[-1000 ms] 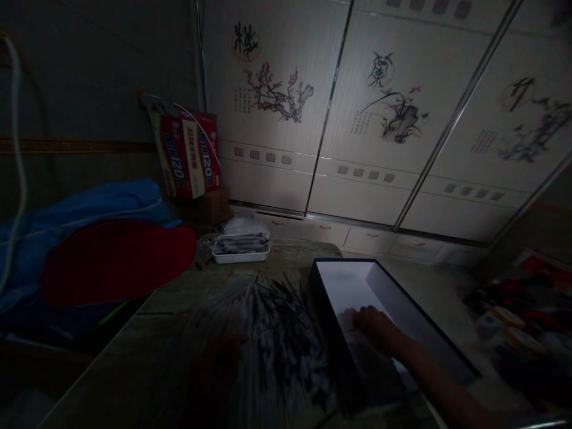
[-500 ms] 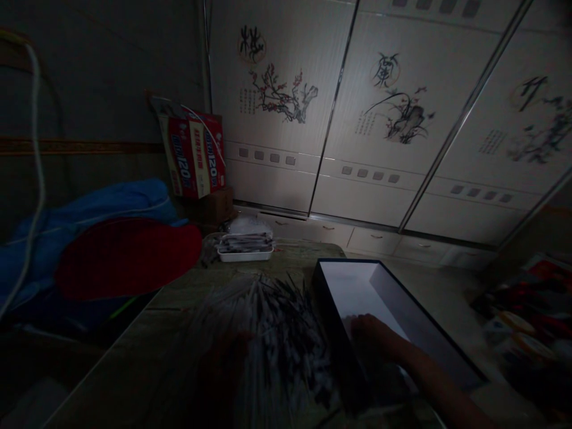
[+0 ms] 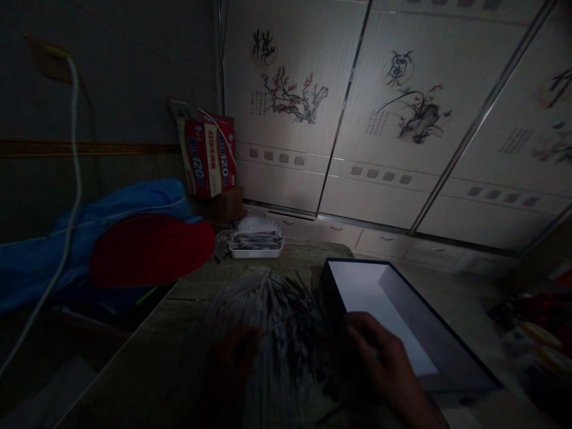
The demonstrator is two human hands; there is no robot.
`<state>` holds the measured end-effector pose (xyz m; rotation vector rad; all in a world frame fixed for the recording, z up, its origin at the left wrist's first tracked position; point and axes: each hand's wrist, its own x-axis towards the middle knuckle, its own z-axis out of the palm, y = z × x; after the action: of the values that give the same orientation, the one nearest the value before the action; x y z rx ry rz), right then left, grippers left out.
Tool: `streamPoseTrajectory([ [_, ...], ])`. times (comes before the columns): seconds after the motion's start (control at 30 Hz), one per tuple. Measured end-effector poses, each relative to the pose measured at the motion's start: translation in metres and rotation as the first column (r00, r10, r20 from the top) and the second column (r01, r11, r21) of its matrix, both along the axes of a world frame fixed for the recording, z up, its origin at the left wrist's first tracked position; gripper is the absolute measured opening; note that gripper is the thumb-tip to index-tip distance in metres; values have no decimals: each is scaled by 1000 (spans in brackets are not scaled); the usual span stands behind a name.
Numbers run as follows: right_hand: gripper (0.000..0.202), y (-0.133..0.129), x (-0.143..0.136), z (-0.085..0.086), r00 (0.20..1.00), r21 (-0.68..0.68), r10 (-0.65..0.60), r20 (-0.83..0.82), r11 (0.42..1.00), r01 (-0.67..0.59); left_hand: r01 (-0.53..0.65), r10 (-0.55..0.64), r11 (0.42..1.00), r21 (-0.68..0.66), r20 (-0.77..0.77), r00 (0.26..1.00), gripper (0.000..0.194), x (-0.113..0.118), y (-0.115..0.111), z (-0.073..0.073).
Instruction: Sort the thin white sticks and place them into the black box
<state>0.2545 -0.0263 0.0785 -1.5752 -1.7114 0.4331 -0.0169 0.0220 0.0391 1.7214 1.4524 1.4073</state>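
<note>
A heap of slender sticks [image 3: 272, 339], pale on one side and dark on the other, is fanned out on the table. My left hand [image 3: 236, 351], in deep shadow, is closed at the heap's left side. From its fingertips a thin pale stick seems to point right. My right hand [image 3: 384, 351] is closed, thumb and fingers together, at the left wall of the dark-rimmed box [image 3: 440, 316]. What its fingers hold is too dark to make out. The box has a white interior and lies right of the heap.
A white tray [image 3: 257, 254] holding similar sticks stands at the table's far side. Left of the table [image 3: 179, 316] are a red round cushion [image 3: 152, 250] and blue cloth [image 3: 120, 205]. A red carton [image 3: 210, 158] stands behind; a white cable [image 3: 75, 161] hangs at left.
My right hand has moved from over the box's interior leftward to its left wall, nearer the heap. The left hand stays at the heap. The view has turned slightly left.
</note>
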Motion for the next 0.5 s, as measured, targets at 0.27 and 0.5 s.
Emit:
streamPoseTrajectory([
  [0.27,27,-22,-114,-75,973,-121,38,226,993,-10,-56,73,992,116,-151,986,21,-15,-14,-32],
  [0.5,32,3,-139,-89,935,-244,16,354,967,76,-6,34,988,153,-180,983,23,-17,-16,-48],
])
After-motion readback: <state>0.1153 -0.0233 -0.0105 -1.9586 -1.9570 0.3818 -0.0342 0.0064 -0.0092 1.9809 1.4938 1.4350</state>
